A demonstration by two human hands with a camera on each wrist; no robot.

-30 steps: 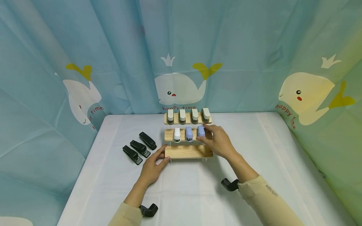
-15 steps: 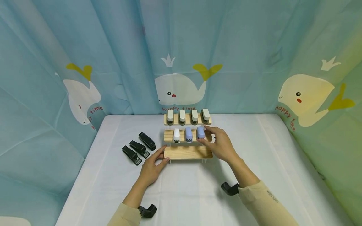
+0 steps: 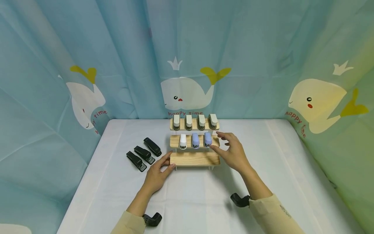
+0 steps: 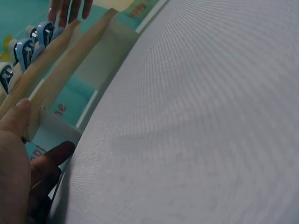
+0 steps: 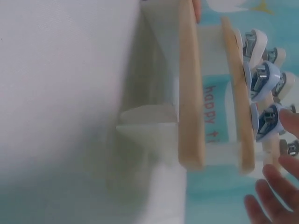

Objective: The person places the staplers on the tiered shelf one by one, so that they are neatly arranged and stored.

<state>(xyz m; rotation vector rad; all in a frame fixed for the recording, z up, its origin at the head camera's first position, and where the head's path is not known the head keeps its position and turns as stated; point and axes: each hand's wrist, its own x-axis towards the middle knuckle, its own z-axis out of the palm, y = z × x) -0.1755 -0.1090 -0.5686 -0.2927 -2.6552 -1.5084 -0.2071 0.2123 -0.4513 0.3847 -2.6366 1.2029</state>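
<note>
Withdrawing the right hand (image 3: 234,154) from the right blue stapler (image 3: 208,138), pinched a second ago, now standing on the middle shelf (image 3: 174,141), hence judged placed. Showing fingers (image 3: 227,135) parted and holding nothing, with thumb (image 3: 219,151) contact unconfirmed. Gripping the left end of the lower shelf (image 3: 195,159) with the left hand (image 3: 156,175). Noting farther out three black items (image 3: 143,152) on the table (image 3: 114,198).

There are cream staplers (image 3: 189,121), blue staplers (image 3: 207,138), a white stapler (image 3: 182,140) and black staplers (image 3: 142,152). The shelf (image 3: 195,158) is light brown. The blue curtain (image 3: 257,39) has white whales (image 3: 190,94) with yellow tails (image 3: 214,76).
</note>
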